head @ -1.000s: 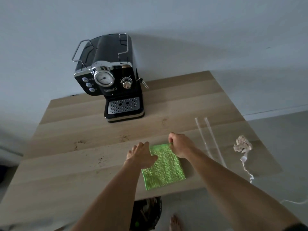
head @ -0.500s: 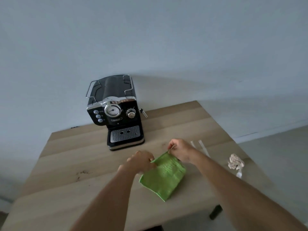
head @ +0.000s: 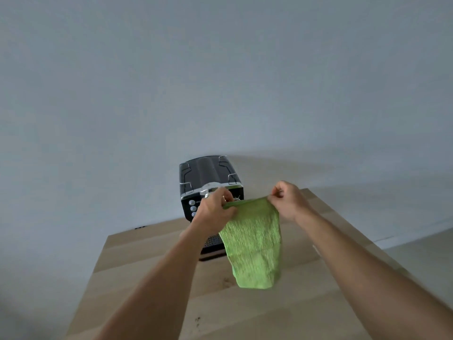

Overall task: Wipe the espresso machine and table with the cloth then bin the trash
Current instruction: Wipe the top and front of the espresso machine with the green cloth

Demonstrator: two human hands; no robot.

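**Green cloth, held up by two hands**

Left hand (head: 215, 209): grip is closing on the cloth's (head: 255, 244) upper left corner, fingers curled tight around the fabric. Right hand (head: 288, 201): grip is pinching the upper right corner between thumb and fingertips. Cloth: bright green, ribbed weave, hanging slack between both hands above the tabletop (head: 152, 278), its lower edge dangling free. Espresso machine (head: 208, 177): black with chrome trim, standing upright on the tabletop behind the cloth, its front partly hidden. Dark specks are dotting the tabletop's near side.
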